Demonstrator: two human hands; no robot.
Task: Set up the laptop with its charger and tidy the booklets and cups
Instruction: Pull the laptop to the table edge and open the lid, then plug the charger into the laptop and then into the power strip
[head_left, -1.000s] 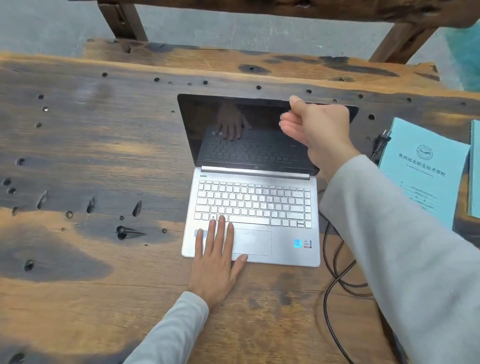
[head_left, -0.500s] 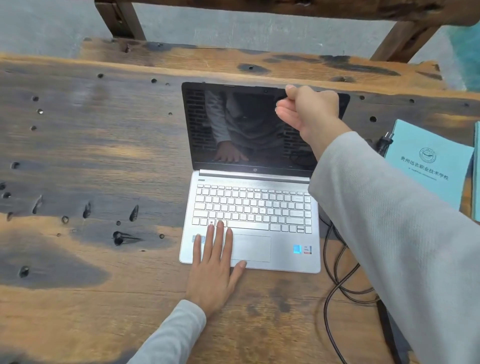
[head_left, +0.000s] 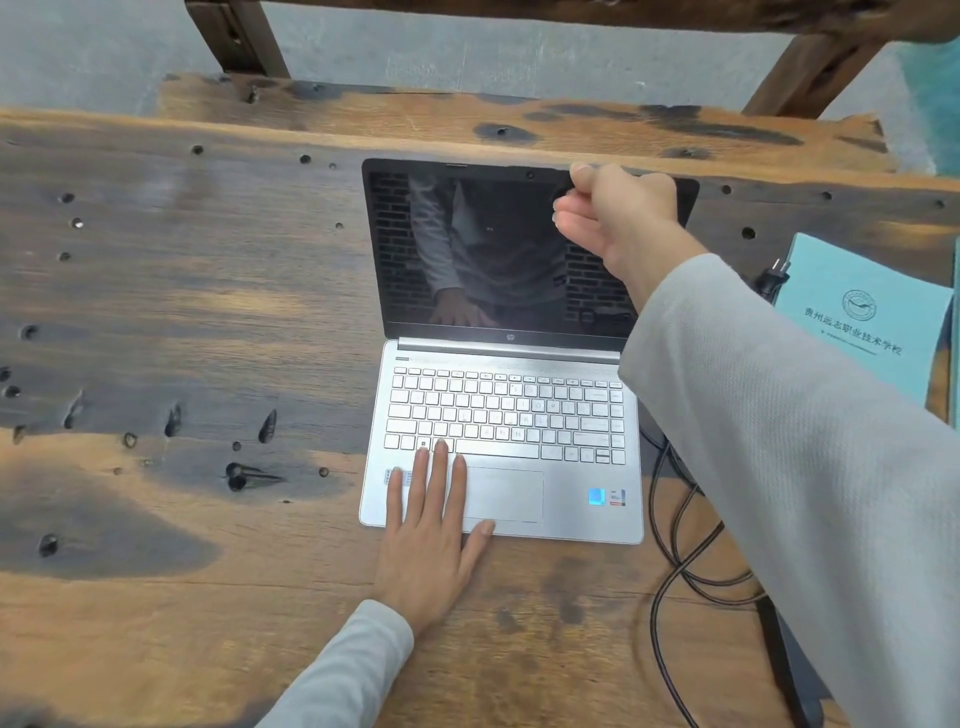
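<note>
the laptop (head_left: 498, 364) sits near the middle of the wooden table (head_left: 182, 312), its lid raised and the screen dark. the right hand (head_left: 618, 218) pinches the lid's top edge to the right of the webcam, thumb over the rim and the other fingers curled against the screen side, so it is closed on the lid. the left hand (head_left: 431, 540) lies flat and spread on the palm rest left of the touchpad, fingertips reaching the bottom key row, pressing the base down and grasping nothing.

the next part of the job looks to be the charger, and what matters is that everything for it lies on the right: the black cable (head_left: 670, 561) loops just off the laptop's right edge and runs toward the person, while the plug (head_left: 774, 275) rests farther back beside the teal booklet (head_left: 862, 317), its prongs pointing away. the right hand is much the nearer to both. whether the cable's other end is already seated in the laptop's side i cannot tell, since the right sleeve (head_left: 779, 467) covers that edge. no cups are in view
</note>
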